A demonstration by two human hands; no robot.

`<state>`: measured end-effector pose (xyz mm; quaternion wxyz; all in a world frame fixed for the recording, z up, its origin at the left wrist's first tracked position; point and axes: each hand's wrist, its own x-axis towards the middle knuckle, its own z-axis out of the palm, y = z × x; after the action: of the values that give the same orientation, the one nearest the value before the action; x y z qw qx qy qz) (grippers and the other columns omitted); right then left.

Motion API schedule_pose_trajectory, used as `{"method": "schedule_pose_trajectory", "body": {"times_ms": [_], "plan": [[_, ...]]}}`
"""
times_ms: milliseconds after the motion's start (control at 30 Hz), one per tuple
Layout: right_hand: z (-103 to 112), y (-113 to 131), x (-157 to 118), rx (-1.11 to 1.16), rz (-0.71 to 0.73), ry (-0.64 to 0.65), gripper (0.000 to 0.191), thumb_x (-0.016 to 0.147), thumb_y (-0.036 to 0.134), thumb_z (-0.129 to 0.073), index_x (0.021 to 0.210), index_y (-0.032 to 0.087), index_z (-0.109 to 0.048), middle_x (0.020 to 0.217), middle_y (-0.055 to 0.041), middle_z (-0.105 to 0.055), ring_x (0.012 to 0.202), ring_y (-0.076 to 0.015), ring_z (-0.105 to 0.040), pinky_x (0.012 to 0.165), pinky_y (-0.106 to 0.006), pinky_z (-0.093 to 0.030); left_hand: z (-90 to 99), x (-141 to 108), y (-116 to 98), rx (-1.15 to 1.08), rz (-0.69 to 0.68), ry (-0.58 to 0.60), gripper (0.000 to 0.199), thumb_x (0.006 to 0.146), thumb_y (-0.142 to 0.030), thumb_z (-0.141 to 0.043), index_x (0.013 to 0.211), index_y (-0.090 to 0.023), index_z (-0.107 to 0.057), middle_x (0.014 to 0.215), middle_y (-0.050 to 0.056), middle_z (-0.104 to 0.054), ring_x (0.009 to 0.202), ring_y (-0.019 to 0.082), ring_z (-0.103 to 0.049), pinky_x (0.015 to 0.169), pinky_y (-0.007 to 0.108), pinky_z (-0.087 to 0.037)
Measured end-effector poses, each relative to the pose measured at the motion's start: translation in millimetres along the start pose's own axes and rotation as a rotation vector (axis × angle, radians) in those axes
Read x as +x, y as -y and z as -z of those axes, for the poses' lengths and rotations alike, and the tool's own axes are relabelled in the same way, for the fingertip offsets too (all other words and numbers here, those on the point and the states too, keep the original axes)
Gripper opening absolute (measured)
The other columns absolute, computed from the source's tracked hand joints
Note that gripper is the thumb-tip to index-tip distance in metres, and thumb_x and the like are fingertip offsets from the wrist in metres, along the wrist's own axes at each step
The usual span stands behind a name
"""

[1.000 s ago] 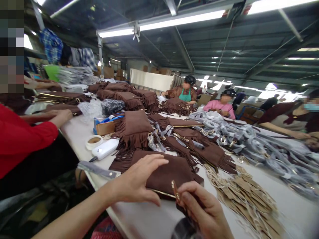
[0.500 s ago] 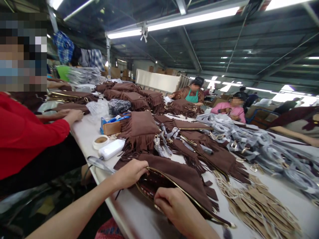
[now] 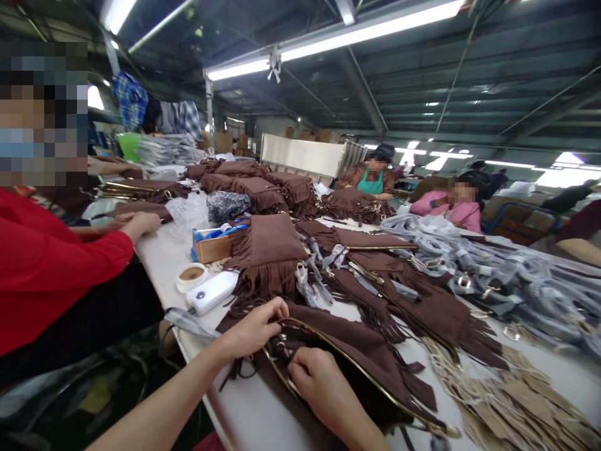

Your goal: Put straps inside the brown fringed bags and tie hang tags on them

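Note:
A brown fringed bag (image 3: 350,335) lies at the near edge of the table, its gold zip open and its dark inside showing. My left hand (image 3: 256,326) pinches the far left corner of the zip edge. Over the opening, my right hand (image 3: 323,385) is closed with curled fingers near the bag's near edge; whatever is in them is hidden. Some metal hardware glints inside the bag beside my left fingertips. Just beyond lies another brown fringed bag (image 3: 277,244), flat on the table.
Left of the bags are a white device (image 3: 213,293), a tape roll (image 3: 191,275) and a small box (image 3: 213,247). Wrapped straps (image 3: 479,269) and tan tags with cords (image 3: 530,394) lie to the right. A co-worker in a red sleeve (image 3: 61,263) works at left; others sit across.
My right hand has moved slightly left, and the bag's mouth gapes wider. Metal hardware now shows inside near my left hand, which still grips the corner. The view has shifted a little.

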<state>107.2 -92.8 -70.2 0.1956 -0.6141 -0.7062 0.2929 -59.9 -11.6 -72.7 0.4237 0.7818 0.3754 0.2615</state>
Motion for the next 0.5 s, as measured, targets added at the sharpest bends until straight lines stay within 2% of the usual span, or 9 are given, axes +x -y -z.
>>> {"method": "schedule_pose_trajectory", "body": {"times_ms": [133,267,367,500], "plan": [[-0.9,1.7,4.1,0.173,-0.085,0.077,0.027,0.076,0.011,-0.047,0.050,0.018,-0.047,0.049,0.0049,-0.044,0.050,-0.0094,-0.040,0.049,-0.024,-0.023,1.3,-0.1,1.7,-0.064,-0.027,0.017,0.031,0.063,-0.008,-0.043,0.090,-0.021,-0.048,0.096,0.001,-0.058,0.092,0.017,-0.053,0.086,0.028,-0.043],[-1.4,2.9,7.9,0.279,-0.179,0.129,0.026,0.073,0.015,-0.047,0.048,0.020,-0.044,0.043,0.0066,-0.040,0.044,-0.0090,-0.035,0.045,-0.024,-0.022,2.0,1.0,1.2,-0.088,-0.045,0.047,0.018,0.061,-0.006,-0.043,0.070,-0.019,-0.050,0.114,0.005,-0.062,0.107,0.020,-0.055,0.098,0.032,-0.039],[-2.8,5.7,10.1,0.343,-0.231,0.148,0.025,0.071,0.015,-0.047,0.047,0.020,-0.045,0.040,0.0072,-0.038,0.041,-0.0084,-0.033,0.043,-0.023,-0.022,1.4,0.6,0.6,-0.071,-0.018,0.052,0.017,0.059,-0.007,-0.042,0.058,-0.018,-0.055,0.114,0.006,-0.065,0.107,0.021,-0.058,0.101,0.034,-0.038],[-7.9,8.7,11.9,0.402,-0.252,0.137,0.023,0.071,0.016,-0.047,0.048,0.020,-0.046,0.039,0.0075,-0.038,0.038,-0.0078,-0.033,0.042,-0.023,-0.021,1.1,-3.0,-0.4,-0.073,0.001,0.036,0.022,0.059,-0.008,-0.043,0.056,-0.017,-0.063,0.110,0.007,-0.067,0.104,0.023,-0.061,0.101,0.035,-0.039]]}}
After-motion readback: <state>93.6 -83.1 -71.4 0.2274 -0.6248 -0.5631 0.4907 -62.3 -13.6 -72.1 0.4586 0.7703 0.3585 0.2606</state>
